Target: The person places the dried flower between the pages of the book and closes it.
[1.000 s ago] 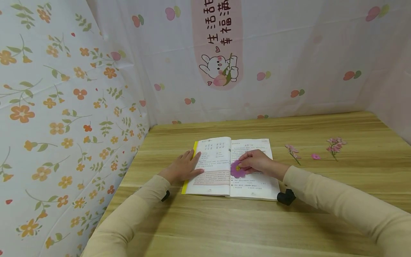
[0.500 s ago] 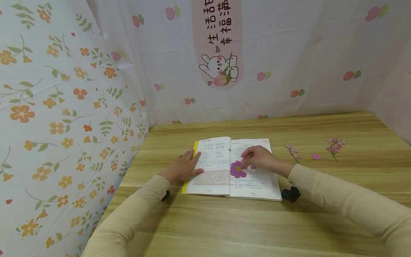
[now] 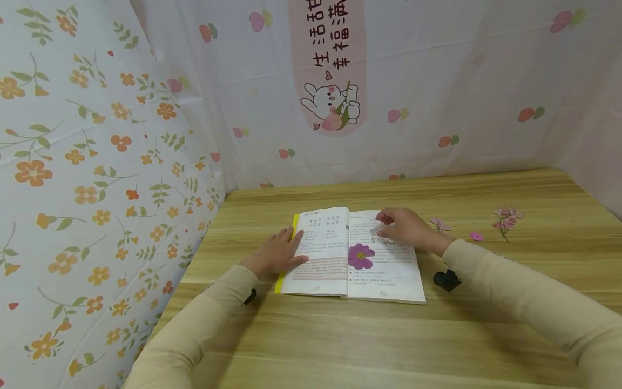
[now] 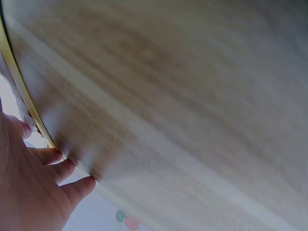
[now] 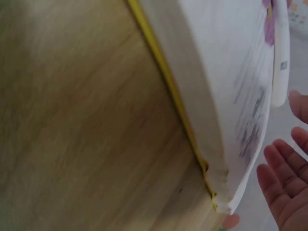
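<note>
While the right grip [image 3: 405, 229], loosely bent and holding nothing, hovers over the right-hand page [image 3: 400, 283], the left grip [image 3: 274, 253] lies relaxed and empty, palm-down, across the left edge of the book [image 3: 323, 237]. The purple flower [image 3: 361, 256], flat with rounded petals and a yellow centre, lies on that page beside the fold. Beneath the white-paged, yellow-edged book, the wood-grained bench [image 3: 311, 340] also bears two pink sprigs [image 3: 507, 220] and a small pink bloom [image 3: 477, 236].

A white cloth [image 3: 73, 194] printed with orange flowers [image 3: 33, 173] covers the left side of the frame. Across the top hangs a pale sheet [image 3: 427, 65] with fruit prints [image 3: 394, 116] and a cartoon rabbit [image 3: 322, 99]; a wood-grain table [image 3: 311, 346] spans the lower middle.
</note>
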Available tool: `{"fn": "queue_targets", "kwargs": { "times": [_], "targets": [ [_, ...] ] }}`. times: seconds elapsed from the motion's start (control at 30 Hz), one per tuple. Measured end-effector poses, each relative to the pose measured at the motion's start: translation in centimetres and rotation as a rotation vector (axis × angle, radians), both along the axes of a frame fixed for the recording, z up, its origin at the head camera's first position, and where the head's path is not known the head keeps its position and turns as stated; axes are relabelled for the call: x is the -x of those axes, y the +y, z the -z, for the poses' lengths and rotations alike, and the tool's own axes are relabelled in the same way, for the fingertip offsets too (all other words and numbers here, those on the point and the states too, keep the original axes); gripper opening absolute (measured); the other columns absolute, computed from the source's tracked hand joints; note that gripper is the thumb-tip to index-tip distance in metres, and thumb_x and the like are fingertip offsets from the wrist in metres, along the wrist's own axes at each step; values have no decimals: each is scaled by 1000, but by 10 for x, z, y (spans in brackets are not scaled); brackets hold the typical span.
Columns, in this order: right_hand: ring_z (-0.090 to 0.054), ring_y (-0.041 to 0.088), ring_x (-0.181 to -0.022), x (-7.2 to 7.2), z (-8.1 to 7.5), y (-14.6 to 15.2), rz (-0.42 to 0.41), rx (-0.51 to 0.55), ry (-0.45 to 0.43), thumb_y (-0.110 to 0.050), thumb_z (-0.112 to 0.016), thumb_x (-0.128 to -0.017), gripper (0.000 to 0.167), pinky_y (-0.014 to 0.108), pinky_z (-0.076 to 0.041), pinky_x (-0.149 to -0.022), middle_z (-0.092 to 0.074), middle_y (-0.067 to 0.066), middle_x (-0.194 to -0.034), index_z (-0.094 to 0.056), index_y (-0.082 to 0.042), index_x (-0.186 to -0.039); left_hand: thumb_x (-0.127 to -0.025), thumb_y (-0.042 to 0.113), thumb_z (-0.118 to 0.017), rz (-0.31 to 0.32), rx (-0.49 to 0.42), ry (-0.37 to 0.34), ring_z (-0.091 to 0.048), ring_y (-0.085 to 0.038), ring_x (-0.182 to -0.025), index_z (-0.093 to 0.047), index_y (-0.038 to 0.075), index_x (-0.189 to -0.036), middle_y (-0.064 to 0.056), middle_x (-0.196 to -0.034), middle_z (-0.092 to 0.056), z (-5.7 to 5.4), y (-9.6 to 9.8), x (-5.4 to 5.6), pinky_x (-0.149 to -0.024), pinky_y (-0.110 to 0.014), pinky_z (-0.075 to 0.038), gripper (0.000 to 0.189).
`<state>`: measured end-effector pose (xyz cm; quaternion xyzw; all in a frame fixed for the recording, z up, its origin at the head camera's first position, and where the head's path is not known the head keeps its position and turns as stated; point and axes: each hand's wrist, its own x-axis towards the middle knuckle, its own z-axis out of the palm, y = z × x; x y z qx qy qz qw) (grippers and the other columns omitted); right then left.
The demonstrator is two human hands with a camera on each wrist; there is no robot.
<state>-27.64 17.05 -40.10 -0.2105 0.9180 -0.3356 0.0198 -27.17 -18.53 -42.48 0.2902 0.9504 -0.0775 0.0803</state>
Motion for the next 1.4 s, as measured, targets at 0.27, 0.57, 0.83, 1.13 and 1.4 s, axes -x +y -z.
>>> {"fn": "queue_targets", "kwargs": {
  "times": [0.27, 0.57, 0.83, 1.13, 1.4],
  "targets": [
    [-46, 41, -127, 14, 9, 14, -92, -194, 128, -26, -72, -90, 59, 54, -36, -103, -52, 24, -135, -51, 5, -135, -99, 61, -34, 2, 12, 12, -26, -38, -140, -18, 5, -155, -25, -152, -25, 1, 0, 0, -108, -50, -30, 81],
    [-38, 44, -132, 27, 21, 29, -191, -367, 258, -33, -60, -97, 66, 54, -30, -107, -40, 31, -143, -38, 12, -142, -98, 61, -36, -9, -4, 3, -25, -38, -140, -18, 6, -155, -25, -153, -25, 2, -1, 1, -108, -51, -29, 82],
    [-24, 46, -139, 31, 25, 35, -165, -478, 169, -46, -49, -100, 79, 56, -19, -111, -27, 33, -149, -24, 13, -147, -99, 60, -36, -6, -18, -2, -24, -39, -141, -18, 4, -155, -25, -153, -23, 2, -1, 0, -109, -52, -28, 81],
    [-19, 47, -140, 35, 23, 37, -143, -502, 90, -58, -44, -98, 90, 57, -15, -111, -22, 34, -151, -21, 14, -147, -98, 62, -34, -30, 7, -11, -22, -37, -142, -17, 6, -156, -23, -155, -21, -3, 1, -3, -110, -50, -26, 82],
    [-20, 48, -139, 41, 26, 37, -121, -485, 94, -61, -49, -94, 94, 57, -16, -111, -23, 35, -150, -25, 13, -147, -98, 63, -33, -23, 22, -4, -23, -37, -142, -16, 7, -156, -23, -155, -21, -1, 0, -1, -110, -49, -27, 82]
  ]
}}
